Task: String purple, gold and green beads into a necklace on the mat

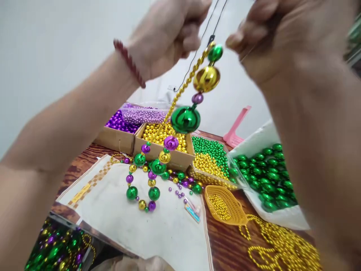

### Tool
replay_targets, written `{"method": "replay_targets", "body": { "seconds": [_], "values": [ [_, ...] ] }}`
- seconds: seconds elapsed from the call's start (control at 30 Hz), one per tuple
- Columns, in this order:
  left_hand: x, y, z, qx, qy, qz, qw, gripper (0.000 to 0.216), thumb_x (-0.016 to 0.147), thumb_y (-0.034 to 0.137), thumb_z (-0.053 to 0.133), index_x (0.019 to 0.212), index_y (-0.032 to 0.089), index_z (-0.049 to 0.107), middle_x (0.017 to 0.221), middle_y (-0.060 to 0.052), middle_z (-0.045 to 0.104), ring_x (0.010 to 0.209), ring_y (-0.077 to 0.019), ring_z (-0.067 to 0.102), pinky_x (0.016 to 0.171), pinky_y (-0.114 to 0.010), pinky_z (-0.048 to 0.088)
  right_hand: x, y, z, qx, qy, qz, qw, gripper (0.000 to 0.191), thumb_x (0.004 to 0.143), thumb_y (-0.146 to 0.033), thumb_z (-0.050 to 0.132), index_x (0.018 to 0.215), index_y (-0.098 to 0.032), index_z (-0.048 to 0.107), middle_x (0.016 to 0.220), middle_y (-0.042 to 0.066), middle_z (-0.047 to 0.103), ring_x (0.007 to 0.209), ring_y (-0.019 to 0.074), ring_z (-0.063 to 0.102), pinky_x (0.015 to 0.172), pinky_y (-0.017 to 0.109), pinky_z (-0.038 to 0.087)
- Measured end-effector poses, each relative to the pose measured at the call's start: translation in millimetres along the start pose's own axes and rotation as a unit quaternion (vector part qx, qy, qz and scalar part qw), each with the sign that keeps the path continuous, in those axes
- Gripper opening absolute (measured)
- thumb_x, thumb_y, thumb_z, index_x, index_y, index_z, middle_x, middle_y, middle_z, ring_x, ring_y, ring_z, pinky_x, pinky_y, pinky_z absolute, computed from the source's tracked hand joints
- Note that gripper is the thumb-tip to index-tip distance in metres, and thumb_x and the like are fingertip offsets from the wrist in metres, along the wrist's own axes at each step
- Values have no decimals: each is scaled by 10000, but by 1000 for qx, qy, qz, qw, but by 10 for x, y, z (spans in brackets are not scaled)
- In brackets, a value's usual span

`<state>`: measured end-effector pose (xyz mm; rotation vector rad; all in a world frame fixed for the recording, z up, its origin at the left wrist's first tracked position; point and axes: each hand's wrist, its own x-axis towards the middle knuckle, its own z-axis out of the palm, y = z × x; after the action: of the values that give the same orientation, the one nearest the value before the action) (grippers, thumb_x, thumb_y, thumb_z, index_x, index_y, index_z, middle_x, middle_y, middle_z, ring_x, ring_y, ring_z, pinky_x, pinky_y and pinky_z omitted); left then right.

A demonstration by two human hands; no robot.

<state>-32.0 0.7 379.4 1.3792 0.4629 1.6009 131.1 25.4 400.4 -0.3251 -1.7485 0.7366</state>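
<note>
Green, gold and purple bead strand hangs just below and between both hands, its tail on the cloth far beneath them. Judgement: keep the black thread taut and pinch close above the top bead so nothing slips. Left hand clenched on the thread; right hand pinching it, thumb to finger. Both raised high, wrists bent inward, forearms angled up from either side.

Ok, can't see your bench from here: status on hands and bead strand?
Left hand and right hand raised, both closed. Bead strand hangs between them, tail on the white cloth. Bead boxes sit behind.
</note>
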Motion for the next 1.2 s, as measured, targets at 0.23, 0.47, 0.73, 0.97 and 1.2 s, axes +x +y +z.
{"method": "replay_targets", "body": {
  "seconds": [0.23,0.47,0.73,0.97,1.2],
  "values": [
    [-314,-716,-280,-34,-26,34,998,321,924,10,501,619,110,495,600,44,418,481,-6,439,598,-182,452,-425,594,92,-3,-15,63,998,262,906,-156,640,644,-157,630,460,-90,466,367,11,399,413,171,407],
    [-524,-1211,-421,-15,0,44,999,275,930,165,566,655,156,568,650,3,559,590,-75,520,619,-214,443,-835,810,95,-113,-140,132,975,212,874,-237,689,684,-144,685,535,-20,570,454,53,454,440,220,384],
    [-548,-1410,-435,19,1,43,999,256,909,223,558,658,174,550,636,22,559,608,-76,516,656,-212,433,-903,911,63,-153,-189,170,955,200,865,-201,651,672,-151,638,559,-24,555,486,68,458,457,246,351],
    [-516,-1374,-571,40,-23,82,996,217,889,311,633,718,180,614,757,-2,662,758,-102,618,789,-243,489,-1000,1081,16,-172,-205,125,955,256,907,-213,577,656,-167,566,575,-38,494,525,70,415,490,236,329],
    [-258,-1872,-884,-11,-123,-137,983,327,820,493,689,771,170,671,758,-73,715,682,-163,667,690,-310,548,-975,897,-7,-40,-251,126,959,222,899,-326,627,750,-164,601,540,-58,476,470,54,384,433,205,288]
  ]
}}
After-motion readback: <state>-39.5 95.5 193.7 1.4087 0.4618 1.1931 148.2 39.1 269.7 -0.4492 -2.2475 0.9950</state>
